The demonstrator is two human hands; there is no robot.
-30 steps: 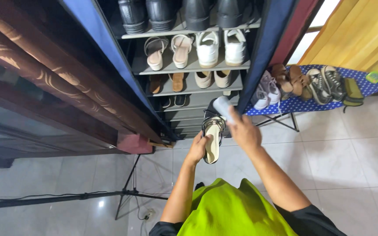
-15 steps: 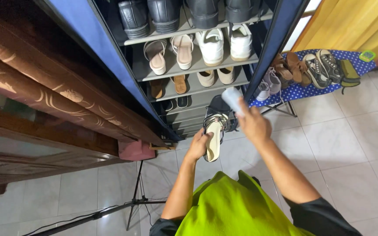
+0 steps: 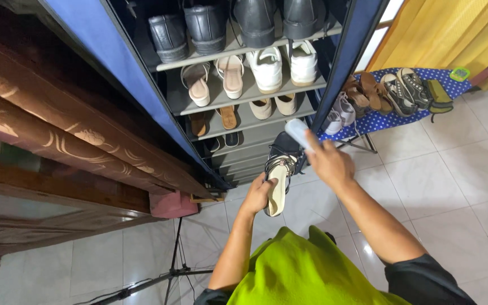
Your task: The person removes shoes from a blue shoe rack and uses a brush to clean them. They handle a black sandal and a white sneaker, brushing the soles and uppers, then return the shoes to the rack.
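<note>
Head view: your left hand (image 3: 257,196) grips a strappy sandal (image 3: 278,182) by its heel, near the shoe rack (image 3: 244,93), while your right hand (image 3: 329,164) clutches a pale cloth (image 3: 299,131) at its toe. Wiping looks midway; more pairs wait on the spotted board (image 3: 393,116) at right.

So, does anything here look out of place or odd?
Yes: several pairs of shoes are lined up on a blue dotted ironing board beside the shoe rack, an unusual spot for footwear. Nothing looks spilled or damaged.
</note>
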